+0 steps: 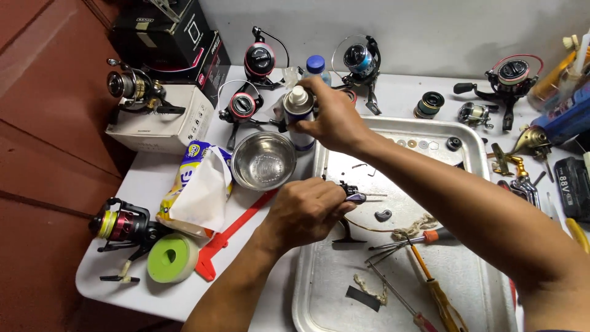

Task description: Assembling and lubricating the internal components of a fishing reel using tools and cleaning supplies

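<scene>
A small dark fishing-reel part (351, 195) — rigid metal by the look of it, light but fiddly, probably greasy and best held by its stubby body rather than the thin protruding shaft — sits pinched in the left hand (305, 212) above a steel tray (332, 276). The right hand (332, 118) is wrapped around a spray can (298, 114) (white cap, upright) just beyond a steel bowl (264, 160). Screwdrivers (430, 280) lie on the tray; spinning reels (126, 224), a green tape roll (172, 258) and boxes (163, 117) crowd the white table (138, 184).
</scene>
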